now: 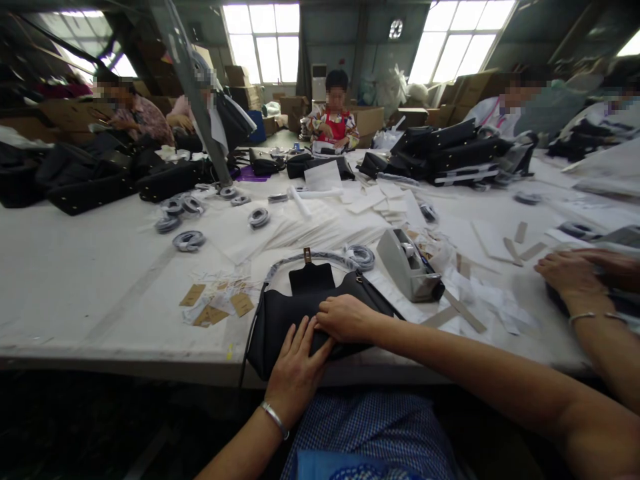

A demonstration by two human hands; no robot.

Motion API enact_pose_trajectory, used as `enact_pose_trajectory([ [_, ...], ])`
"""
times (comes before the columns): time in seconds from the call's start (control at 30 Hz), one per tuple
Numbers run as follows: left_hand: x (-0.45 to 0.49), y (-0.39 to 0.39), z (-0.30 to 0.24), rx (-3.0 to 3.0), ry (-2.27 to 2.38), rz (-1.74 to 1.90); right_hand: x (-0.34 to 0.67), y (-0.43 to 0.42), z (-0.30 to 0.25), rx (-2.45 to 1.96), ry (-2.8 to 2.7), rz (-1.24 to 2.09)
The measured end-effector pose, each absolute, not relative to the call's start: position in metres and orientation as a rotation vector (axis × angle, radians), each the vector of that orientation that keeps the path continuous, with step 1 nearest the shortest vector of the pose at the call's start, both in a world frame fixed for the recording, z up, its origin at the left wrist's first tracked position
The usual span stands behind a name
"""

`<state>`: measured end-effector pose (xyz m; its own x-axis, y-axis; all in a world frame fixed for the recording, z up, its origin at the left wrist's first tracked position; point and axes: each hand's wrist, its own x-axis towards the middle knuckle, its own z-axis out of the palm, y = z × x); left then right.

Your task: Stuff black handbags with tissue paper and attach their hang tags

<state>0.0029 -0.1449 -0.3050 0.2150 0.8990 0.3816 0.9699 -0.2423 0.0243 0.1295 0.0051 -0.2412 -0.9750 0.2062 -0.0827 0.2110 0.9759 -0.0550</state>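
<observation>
A black handbag [273,317] lies at the table's front edge. Its flap [311,280] is folded back, with a gold clasp at the end, and a wrapped handle arches behind. My left hand [295,363] rests on the bag's near side, fingers stretched out. Beside its fingertips, my right hand [347,319] is closed in a pinch against the bag; what it pinches is hidden. Right of the bag stands a grey tape dispenser [407,270]. Brown tags [243,305] with clear wrappers lie to the left.
Coiled wrapped straps [189,240] and white paper sheets [320,230] cover parts of the white table [125,280]. Black bags [90,190] are piled farther back. A metal post [200,113] rises at left. A co-worker's hands [575,273] are at the right; other people sit opposite.
</observation>
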Motion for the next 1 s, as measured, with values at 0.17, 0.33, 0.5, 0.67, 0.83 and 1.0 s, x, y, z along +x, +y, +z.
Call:
enact_pose_trajectory([
  [0.17,0.003,-0.144,-0.307,-2.226,-1.745,-0.488,0.123,-0.009,-0.237,0.965,2.831,-0.368],
  [0.33,0.002,-0.144,-0.307,-2.181,-1.655,-0.362,0.124,0.017,-0.224,0.919,2.625,-0.904],
  [0.5,-0.001,-0.143,-0.309,-2.125,-1.605,-0.314,0.128,0.101,-0.211,1.160,2.888,-1.071],
  [0.67,-0.006,-0.138,-0.318,-2.089,-1.532,-0.381,0.108,0.192,-0.208,1.559,3.026,-0.684],
  [0.83,-0.005,-0.133,-0.342,-1.993,-1.559,-0.461,0.078,0.227,-0.218,1.566,3.138,-0.396],
  [1.0,0.003,-0.126,-0.354,-1.852,-1.564,-0.668,0.012,0.211,-0.240,0.949,3.337,-0.330],
])
